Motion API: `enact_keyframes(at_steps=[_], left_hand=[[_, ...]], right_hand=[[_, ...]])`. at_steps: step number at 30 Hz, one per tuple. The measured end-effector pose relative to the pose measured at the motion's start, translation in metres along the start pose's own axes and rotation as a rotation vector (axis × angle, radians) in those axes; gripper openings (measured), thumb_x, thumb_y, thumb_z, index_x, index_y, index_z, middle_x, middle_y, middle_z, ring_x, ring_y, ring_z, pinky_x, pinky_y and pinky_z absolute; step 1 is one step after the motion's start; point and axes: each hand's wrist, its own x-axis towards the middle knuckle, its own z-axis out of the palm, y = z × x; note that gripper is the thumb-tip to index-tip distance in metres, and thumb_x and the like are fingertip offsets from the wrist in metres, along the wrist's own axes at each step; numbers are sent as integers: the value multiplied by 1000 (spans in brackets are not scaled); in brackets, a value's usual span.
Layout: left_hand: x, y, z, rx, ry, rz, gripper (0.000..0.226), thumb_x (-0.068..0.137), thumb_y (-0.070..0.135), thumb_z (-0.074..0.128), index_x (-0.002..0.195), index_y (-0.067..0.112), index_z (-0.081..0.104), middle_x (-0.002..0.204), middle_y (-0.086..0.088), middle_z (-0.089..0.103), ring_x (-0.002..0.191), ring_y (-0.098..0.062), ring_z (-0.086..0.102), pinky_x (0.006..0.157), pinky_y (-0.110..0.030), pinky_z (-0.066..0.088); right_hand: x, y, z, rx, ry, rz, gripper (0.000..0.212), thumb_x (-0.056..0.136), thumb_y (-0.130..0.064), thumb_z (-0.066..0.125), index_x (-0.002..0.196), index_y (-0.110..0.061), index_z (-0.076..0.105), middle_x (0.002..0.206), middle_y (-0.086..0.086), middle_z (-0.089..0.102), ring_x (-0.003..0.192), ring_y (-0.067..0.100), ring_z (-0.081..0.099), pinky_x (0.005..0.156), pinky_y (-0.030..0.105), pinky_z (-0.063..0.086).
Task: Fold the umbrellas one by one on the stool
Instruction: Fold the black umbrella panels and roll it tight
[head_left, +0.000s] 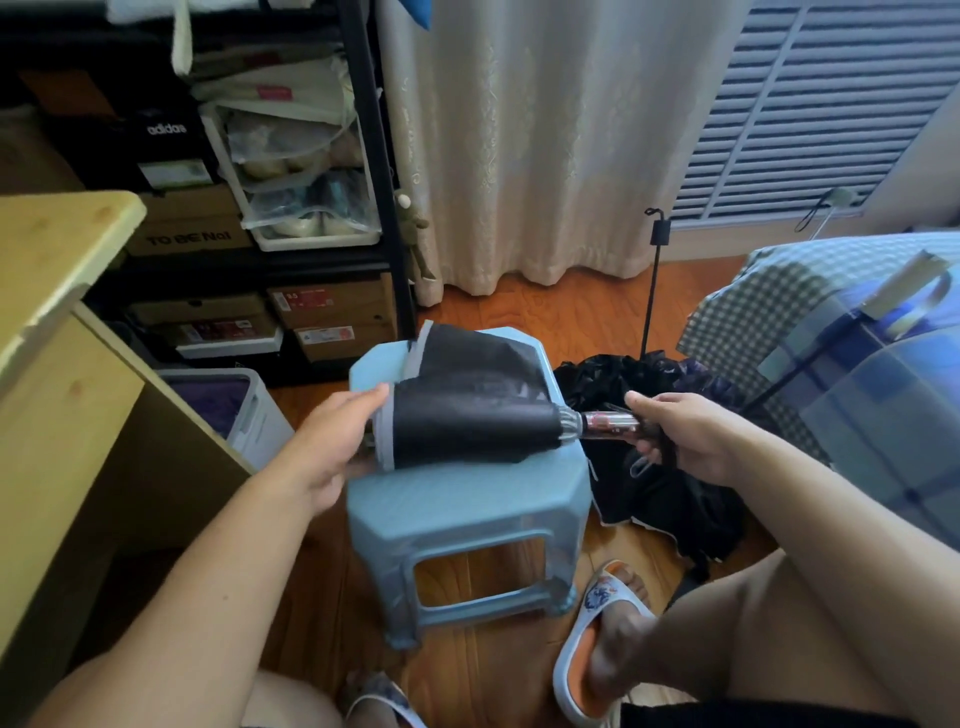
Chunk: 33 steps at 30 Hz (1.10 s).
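Two hands on one umbrella (467, 421), lying across the blue stool (467, 499). Right hand (685, 436) is closed round the handle (610, 425) at the right end, strap loop dangling below. Left hand (332, 441) is half open, fingers (363, 397) curled over the grey-trimmed canopy edge at the left end. Canopy is partly rolled, with a loose flap lying on the far side of the seat. Step looks like rolling the fabric round the shaft. Next move probably needs the handle held steady while the left hand gathers the flap tight, then the strap closed. More dark umbrella fabric (649, 493) sits on the floor right of the stool, likely queued.
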Motion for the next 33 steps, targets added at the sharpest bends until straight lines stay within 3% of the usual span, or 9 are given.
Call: enact_keyframes(at_steps=[4,7,13,16,18,21,25,31,33], left_hand=[[-11,-6,-3,251,-22,58,31,103,41,57,128,23,57,114,-3,69,104,-23,68,84,-44,60],[-17,-8,-4,493,34,112,28,103,46,54,120,25,53,106,-5,68,88,-19,68,66,-31,56],[-16,-5,-11,526,35,79,35,98,58,56,103,24,58,92,-14,75,58,-15,62,49,-26,49],[-10,-4,-6,589,101,114,39,98,63,52,96,24,58,88,-10,74,57,-15,63,47,-25,47],[-6,-1,-3,612,146,118,47,97,65,49,96,19,62,83,-10,74,55,-17,63,47,-25,46],[0,2,0,655,176,112,57,97,66,47,93,13,67,72,-10,71,51,-19,62,46,-25,44],[0,3,-2,563,128,33,61,95,66,50,95,8,70,73,-9,70,43,-14,57,40,-22,40],[-14,-6,-3,659,16,-46,68,95,74,42,100,11,67,75,-10,70,49,-19,64,44,-26,46],[-15,-6,-3,814,102,36,69,94,76,37,112,14,61,92,-8,71,71,-23,71,56,-32,55]], right_hand=[[5,-6,11,-122,72,35,46,106,-42,54,98,0,70,63,8,60,44,11,43,37,20,32],[11,-5,20,-231,109,67,52,107,-46,49,90,0,67,60,7,55,41,13,38,38,22,29],[20,-4,28,-310,182,82,64,105,-54,34,85,-1,63,65,12,58,46,21,44,44,25,35],[18,-7,31,-580,317,-116,55,105,-50,34,103,-2,62,89,18,72,74,30,64,64,34,48],[13,-6,35,-743,421,-376,43,102,-49,46,120,-13,60,116,11,63,104,30,58,84,39,46],[8,1,45,-717,224,-422,46,94,-54,60,129,-24,61,126,2,56,110,21,56,92,38,50],[-1,-1,37,-381,98,-304,25,96,-34,71,114,-19,63,107,1,68,82,13,63,60,22,47],[4,10,17,-408,-25,-158,36,89,-49,76,102,-17,68,73,7,64,66,22,54,63,38,44],[6,11,18,-382,-16,-137,38,87,-52,76,99,-16,70,71,7,64,66,24,53,67,39,43]])
